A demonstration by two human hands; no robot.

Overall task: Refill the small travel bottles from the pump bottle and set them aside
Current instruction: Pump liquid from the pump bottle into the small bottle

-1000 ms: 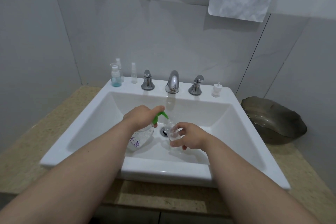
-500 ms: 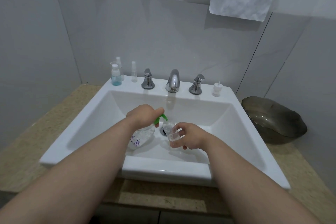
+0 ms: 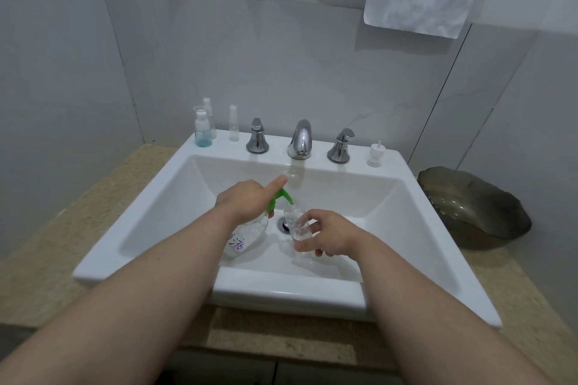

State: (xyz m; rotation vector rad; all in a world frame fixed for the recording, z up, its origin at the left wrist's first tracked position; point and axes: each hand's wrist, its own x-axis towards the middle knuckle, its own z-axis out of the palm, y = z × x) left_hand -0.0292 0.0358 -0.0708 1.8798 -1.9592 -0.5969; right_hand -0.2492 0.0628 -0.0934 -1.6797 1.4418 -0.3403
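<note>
Head view: filling, I judge; left hand (image 3: 247, 201) grips green-topped clear pump bottle (image 3: 250, 233), right hand (image 3: 333, 236) holds small clear travel bottle (image 3: 295, 223); next, press with nozzle (image 3: 286, 196) over it.

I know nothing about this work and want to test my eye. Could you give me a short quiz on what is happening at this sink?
1. True or false: the left hand grips the pump bottle over the sink.
2. What does the right hand hold? A) a toothbrush B) a clear travel bottle C) a towel
3. Fill in: on the sink's back ledge, the blue-tinted bottle stands to the person's ___ of the tap.

Key: 1 true; 2 B; 3 left.
</note>
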